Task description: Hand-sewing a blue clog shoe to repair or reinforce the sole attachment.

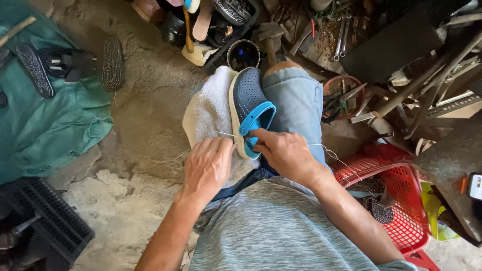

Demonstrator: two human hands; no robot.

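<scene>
Two bare hands work over one navy clog (247, 100) with a bright blue heel strap, lying sole-edge up on a white towel (208, 113) across the person's lap, its long axis running from near to far, toe pointing away. Right hand (283, 153) is the closer one, fingers clamped together on the clog's near end at the strap; the clog lies just beyond those fingertips. Left hand (208, 165) rests beside the sole on the towel, fingers closed as if pinching a thin pale thread (223, 133), though the grip itself is hard to make out. More thread trails off right toward one red plastic basket (401, 200). Far left, one pair of dark sandals (70, 64) on a green cloth (50, 125).
</scene>
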